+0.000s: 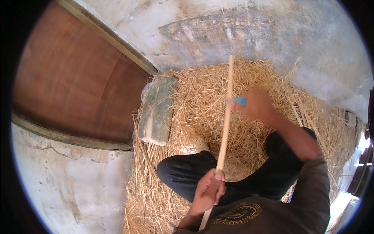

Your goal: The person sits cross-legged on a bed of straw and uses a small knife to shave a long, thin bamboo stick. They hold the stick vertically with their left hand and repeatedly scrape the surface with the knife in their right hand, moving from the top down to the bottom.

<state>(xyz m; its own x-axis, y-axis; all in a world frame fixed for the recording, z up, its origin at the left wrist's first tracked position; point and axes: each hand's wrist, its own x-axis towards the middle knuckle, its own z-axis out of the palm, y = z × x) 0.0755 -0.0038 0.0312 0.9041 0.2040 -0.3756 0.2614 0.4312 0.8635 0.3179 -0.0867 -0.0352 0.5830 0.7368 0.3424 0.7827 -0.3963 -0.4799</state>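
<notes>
1. The left hand [209, 190] is wrapped around the lower part of a long stick [225, 117], fingers curled tight about it, thumb on top.
2. The stick runs from the lower edge near the person's chest up and slightly right, over the straw [194, 97] — its far end stops near the pile's top edge, just short of the wall [253, 35].
3. The right hand [255, 104] sits beside the stick higher up, holding a small blue thing [240, 100] against it; it is blurred, so I cannot tell how its fingers lie.
4. A grey-green block [157, 111] lies on the straw's left edge, just beside the door [78, 78].
5. Dark trouser legs [187, 173] cross the straw under the stick.
6. The straw is hemmed in by wall and door — bare floor [70, 183] shows at lower left.
</notes>
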